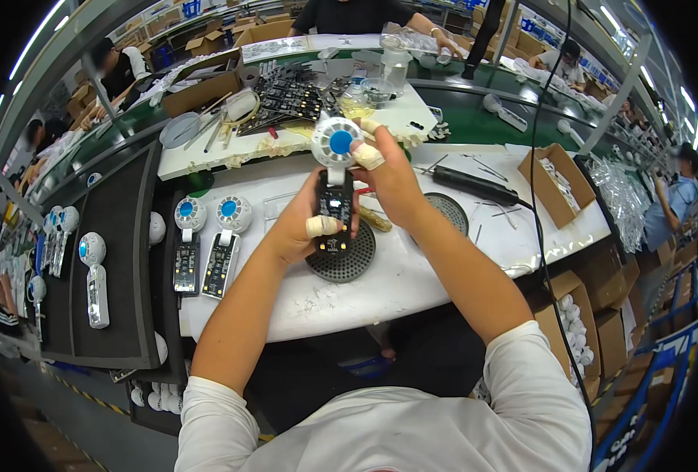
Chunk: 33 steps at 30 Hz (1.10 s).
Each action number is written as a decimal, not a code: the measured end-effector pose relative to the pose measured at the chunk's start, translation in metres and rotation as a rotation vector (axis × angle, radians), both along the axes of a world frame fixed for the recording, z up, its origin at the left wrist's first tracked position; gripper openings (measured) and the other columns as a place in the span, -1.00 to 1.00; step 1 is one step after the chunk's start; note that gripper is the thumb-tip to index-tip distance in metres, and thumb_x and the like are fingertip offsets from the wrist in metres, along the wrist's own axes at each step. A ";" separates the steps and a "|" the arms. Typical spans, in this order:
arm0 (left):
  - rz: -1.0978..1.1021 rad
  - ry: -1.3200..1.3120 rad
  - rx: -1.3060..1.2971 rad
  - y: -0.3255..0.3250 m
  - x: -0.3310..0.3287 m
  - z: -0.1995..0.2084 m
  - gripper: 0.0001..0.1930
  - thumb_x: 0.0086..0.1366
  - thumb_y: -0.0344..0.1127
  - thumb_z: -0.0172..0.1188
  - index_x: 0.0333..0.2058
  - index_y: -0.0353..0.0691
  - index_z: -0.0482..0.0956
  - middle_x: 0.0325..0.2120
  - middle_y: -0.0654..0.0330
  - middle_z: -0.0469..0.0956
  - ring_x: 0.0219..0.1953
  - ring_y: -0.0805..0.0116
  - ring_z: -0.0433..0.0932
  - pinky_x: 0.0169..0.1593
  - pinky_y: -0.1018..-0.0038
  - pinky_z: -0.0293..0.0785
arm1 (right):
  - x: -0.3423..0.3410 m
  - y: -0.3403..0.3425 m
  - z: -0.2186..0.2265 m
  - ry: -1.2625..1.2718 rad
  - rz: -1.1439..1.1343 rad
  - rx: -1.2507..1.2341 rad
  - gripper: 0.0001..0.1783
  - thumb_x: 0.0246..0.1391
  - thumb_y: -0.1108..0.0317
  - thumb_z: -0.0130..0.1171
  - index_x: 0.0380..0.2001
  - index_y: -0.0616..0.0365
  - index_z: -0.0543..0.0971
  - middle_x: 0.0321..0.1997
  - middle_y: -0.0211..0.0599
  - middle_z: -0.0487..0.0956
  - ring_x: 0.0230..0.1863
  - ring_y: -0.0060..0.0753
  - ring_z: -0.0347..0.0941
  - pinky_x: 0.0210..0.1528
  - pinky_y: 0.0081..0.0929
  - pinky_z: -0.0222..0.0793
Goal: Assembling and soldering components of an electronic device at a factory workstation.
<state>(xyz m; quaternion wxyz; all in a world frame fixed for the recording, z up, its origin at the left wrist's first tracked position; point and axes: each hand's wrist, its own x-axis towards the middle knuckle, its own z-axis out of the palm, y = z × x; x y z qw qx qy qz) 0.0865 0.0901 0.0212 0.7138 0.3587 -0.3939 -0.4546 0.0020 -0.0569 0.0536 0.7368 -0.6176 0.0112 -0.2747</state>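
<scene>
While both hands are raised above the white worktable (412, 291), they grasp a single fan assembly (336, 177): a round white head with a blue centre on a dark circuit board. The left hand (306, 224) is closed round the lower part of the board, a taped thumb across its face. The right hand (388, 177) pinches the head's right side with taped fingertips. The assembly sits between the two hands, directly over a round black perforated disc (341, 256) on the table; a second such disc (447, 211) lies just right of the right forearm. Two more fan assemblies (207, 244) lie side by side at the table's left end. Farther left, finished white handheld fans (93, 275) rest on a dark tray (117, 236), at least five. A black cable (475, 186) crosses the table's far right.
</scene>
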 end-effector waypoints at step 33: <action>0.701 0.157 -0.283 0.016 0.055 0.007 -0.66 0.40 -0.08 -0.10 -0.03 -0.20 0.28 -0.37 0.10 0.49 -0.41 0.33 0.55 -0.34 0.41 0.54 | 0.084 -0.003 -0.060 0.132 0.034 -1.372 -0.77 -0.03 0.49 0.12 -0.23 0.23 0.54 -0.35 -0.09 0.58 -0.35 0.05 0.51 -0.25 -0.18 0.44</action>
